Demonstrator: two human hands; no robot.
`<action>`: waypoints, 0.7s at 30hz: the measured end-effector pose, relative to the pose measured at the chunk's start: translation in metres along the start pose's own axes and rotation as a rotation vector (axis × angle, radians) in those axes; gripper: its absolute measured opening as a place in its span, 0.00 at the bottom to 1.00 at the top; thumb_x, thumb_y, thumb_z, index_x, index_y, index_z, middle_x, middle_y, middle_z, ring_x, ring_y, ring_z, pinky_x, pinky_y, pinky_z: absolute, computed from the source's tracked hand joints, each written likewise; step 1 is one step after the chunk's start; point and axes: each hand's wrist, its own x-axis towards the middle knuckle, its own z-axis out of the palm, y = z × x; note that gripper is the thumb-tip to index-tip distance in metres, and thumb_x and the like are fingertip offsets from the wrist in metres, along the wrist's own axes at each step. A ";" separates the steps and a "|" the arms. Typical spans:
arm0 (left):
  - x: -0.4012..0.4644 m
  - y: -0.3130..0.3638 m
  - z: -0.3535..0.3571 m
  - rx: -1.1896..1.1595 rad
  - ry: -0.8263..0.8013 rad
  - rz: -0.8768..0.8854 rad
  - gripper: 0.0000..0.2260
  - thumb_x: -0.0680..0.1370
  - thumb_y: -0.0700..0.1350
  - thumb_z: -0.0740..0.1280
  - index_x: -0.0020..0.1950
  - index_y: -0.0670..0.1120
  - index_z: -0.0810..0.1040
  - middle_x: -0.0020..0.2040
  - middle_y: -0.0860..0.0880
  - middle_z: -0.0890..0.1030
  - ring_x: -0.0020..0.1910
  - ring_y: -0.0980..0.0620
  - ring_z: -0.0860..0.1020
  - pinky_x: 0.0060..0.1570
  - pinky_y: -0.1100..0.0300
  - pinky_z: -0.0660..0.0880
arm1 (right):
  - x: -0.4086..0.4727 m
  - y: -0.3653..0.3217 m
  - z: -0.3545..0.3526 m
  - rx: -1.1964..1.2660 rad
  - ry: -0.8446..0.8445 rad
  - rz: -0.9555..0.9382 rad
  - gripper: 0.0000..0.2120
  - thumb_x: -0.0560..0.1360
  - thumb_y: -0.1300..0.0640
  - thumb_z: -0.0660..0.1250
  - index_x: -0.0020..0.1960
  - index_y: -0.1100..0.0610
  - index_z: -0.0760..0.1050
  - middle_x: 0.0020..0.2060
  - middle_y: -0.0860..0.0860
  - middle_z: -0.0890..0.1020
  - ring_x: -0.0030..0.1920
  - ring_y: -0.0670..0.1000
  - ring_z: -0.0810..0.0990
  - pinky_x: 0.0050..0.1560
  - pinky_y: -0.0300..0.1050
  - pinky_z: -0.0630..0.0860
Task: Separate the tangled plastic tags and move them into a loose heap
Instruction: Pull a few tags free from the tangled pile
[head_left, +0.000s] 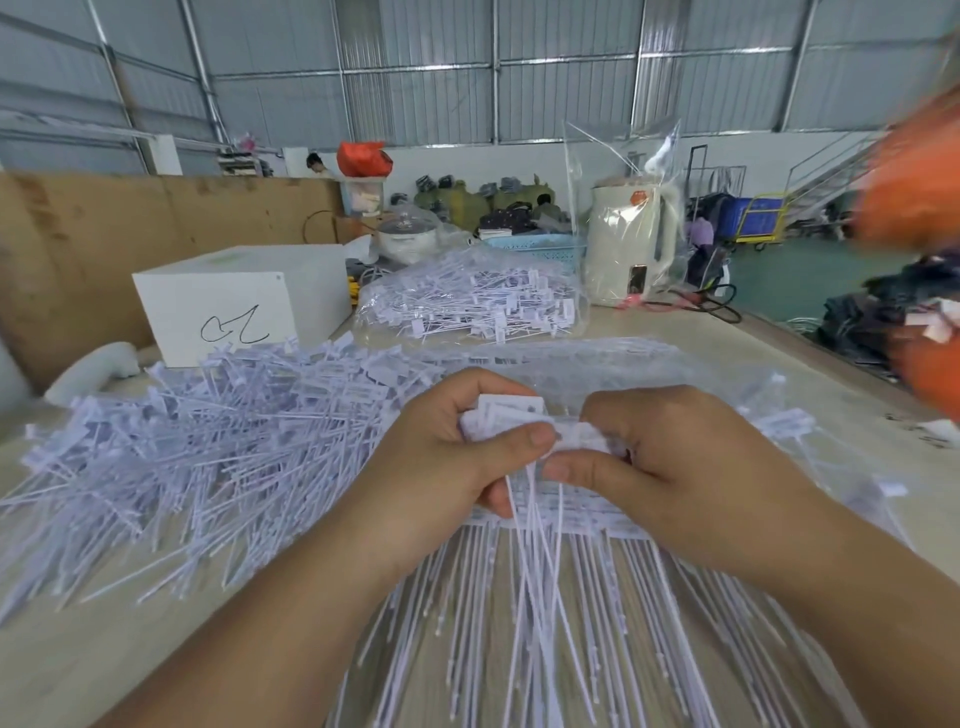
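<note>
Both hands, left (441, 447) and right (670, 462), pinch a bunch of tags (511, 415) above the table (78, 649); fingers hide its middle, heap (208, 441) lies left, blurred orange shape (919, 171) at right

Your left hand (441, 447) and right hand (670, 457) cover most of the tag bundle (511, 415), so you cannot count its tags. The orange shape (914, 176) at right is blurred and cut by the edge. Both forearms leave the bottom edge.
</note>
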 end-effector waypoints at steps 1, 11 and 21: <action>0.000 0.000 0.002 -0.035 0.021 0.012 0.10 0.63 0.48 0.74 0.42 0.52 0.82 0.31 0.52 0.79 0.23 0.55 0.71 0.26 0.63 0.74 | 0.000 -0.001 0.001 -0.011 0.043 0.001 0.21 0.72 0.34 0.59 0.31 0.46 0.59 0.23 0.44 0.63 0.24 0.44 0.64 0.26 0.46 0.63; -0.006 0.012 0.015 -0.542 0.109 -0.020 0.03 0.65 0.44 0.72 0.37 0.49 0.82 0.28 0.50 0.71 0.20 0.58 0.66 0.21 0.66 0.70 | 0.000 -0.025 0.014 -0.095 0.457 -0.027 0.20 0.76 0.43 0.62 0.34 0.53 0.59 0.26 0.43 0.58 0.25 0.51 0.61 0.24 0.43 0.60; 0.000 0.007 0.002 -0.593 0.170 -0.154 0.03 0.71 0.42 0.71 0.43 0.45 0.79 0.30 0.49 0.71 0.20 0.59 0.65 0.19 0.67 0.68 | 0.000 -0.015 0.005 -0.043 0.552 -0.028 0.17 0.78 0.45 0.62 0.36 0.55 0.66 0.25 0.45 0.62 0.26 0.47 0.62 0.28 0.44 0.58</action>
